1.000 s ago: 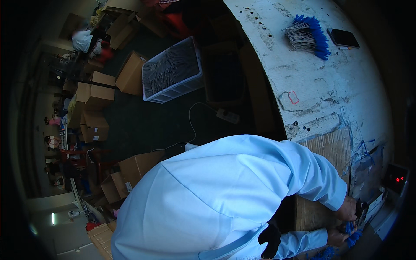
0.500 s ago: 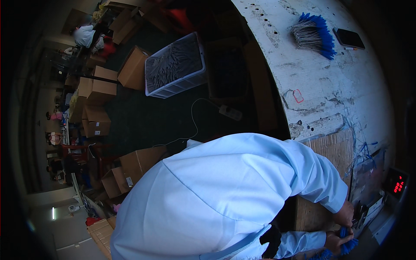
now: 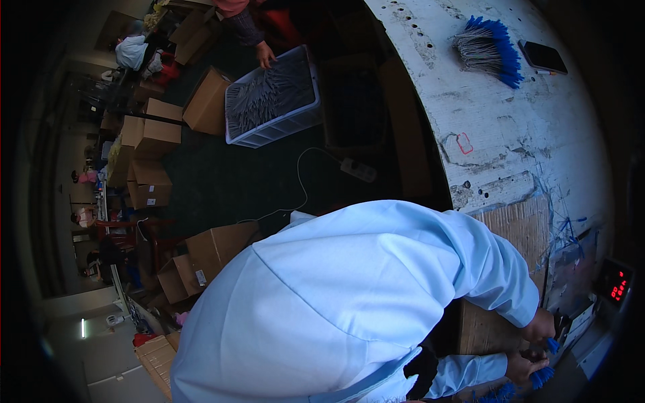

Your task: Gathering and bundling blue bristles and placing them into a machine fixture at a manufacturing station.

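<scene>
Both my hands are at the lower right, close together at the bench edge. My right hand [image 3: 521, 368] is closed round a bundle of blue-tipped strands [image 3: 541, 377], whose blue ends stick out past the fingers. Just above it, my left hand [image 3: 539, 326] is closed, with a small clump of blue tips [image 3: 552, 345] showing below its fingers. More blue-tipped strands [image 3: 498, 393] lie by my right forearm, partly cut off by the lower edge. At the far end of the white bench [image 3: 510, 134] rests a large bundle of pale strands with blue ends [image 3: 490, 52].
A dark phone [image 3: 543, 58] lies beside the large bundle. Cardboard [image 3: 517, 225] covers part of the bench near a red-lit digital display [image 3: 615, 285]. On the floor stand a crate of grey strands [image 3: 275, 134], cardboard boxes [image 3: 158, 127] and a power strip [image 3: 357, 170]. Another person's hand [image 3: 265, 54] reaches over the crate.
My left hand has moved slightly apart from my right, with a small blue clump now under its fingers. Another person's arm has come in at the top, over the crate.
</scene>
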Motion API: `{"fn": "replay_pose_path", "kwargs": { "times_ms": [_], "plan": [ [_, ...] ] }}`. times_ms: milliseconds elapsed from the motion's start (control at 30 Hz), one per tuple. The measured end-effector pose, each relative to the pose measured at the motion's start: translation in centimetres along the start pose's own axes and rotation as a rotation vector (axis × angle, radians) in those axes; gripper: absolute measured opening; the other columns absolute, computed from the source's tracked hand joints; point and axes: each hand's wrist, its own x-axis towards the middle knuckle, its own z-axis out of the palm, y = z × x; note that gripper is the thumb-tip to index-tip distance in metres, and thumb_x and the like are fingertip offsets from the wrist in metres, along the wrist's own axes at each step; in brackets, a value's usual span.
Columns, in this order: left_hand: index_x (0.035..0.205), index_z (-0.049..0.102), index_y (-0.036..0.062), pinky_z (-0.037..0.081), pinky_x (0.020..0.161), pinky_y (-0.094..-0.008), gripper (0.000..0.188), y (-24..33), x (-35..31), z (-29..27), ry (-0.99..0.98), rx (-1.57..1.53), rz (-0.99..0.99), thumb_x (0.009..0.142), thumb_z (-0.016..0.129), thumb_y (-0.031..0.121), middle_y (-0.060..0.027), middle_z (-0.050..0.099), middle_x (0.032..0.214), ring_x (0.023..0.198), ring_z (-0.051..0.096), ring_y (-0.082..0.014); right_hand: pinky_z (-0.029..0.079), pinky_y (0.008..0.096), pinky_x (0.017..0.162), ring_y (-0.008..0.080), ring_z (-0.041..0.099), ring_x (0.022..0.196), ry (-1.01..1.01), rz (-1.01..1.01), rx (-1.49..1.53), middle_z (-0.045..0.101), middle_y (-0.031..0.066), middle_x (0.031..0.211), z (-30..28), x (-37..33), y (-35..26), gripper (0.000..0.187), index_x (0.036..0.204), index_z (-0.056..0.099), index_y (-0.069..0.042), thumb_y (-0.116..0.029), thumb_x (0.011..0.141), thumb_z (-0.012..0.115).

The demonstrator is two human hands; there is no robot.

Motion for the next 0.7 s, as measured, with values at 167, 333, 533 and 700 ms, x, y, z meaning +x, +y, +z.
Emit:
{"fn": "replay_pose_path", "kwargs": {
  "times_ms": [167,333,533,700],
  "plan": [
    [0.106,0.064,0.0037,0.052,0.079,-0.0479,0.023,4.3,-2.8,-2.4,0.116,-0.338,-0.148,0.093,0.059,0.022,-0.0209,0.069,0.097,0.091,0.068,-0.0380,0.044,0.0270,0.049,0.0128,0.057,0.056,-0.045,-0.100,-0.336,0.069,0.0091,0.078,-0.9,-0.1,0.9,0.042,0.099,0.073,0.004,-0.037,0.091,0.072],
    [0.104,0.067,0.0059,0.053,0.081,-0.0459,0.024,1.5,-1.7,-2.5,0.171,-0.122,-0.185,0.092,0.063,0.027,-0.0193,0.070,0.097,0.092,0.068,-0.0360,0.043,0.0259,0.049,0.0122,0.057,0.056,-0.146,-0.210,-0.520,0.069,0.0082,0.076,2.8,-3.3,-2.4,0.041,0.098,0.073,0.003,-0.037,0.091,0.073],
    [0.102,0.066,0.0058,0.053,0.079,-0.0445,0.022,3.3,-5.8,-4.2,0.352,-0.216,-0.160,0.092,0.065,0.026,-0.0193,0.070,0.095,0.089,0.068,-0.0345,0.042,0.0242,0.047,0.0109,0.057,0.057,-0.246,0.284,-0.048,0.069,0.0056,0.079,2.4,-4.7,-3.5,0.033,0.093,0.070,0.001,-0.032,0.093,0.071],
    [0.099,0.062,0.0047,0.053,0.071,-0.0445,0.018,5.6,-11.6,-5.5,0.444,-0.129,-0.074,0.091,0.067,0.020,-0.0174,0.067,0.084,0.080,0.068,-0.0353,0.036,0.0245,0.045,0.0086,0.050,0.052,-0.211,0.249,-0.017,0.066,0.0031,0.074,1.6,-4.4,-3.5,0.028,0.092,0.069,-0.001,-0.028,0.094,0.070]
  ]
}}
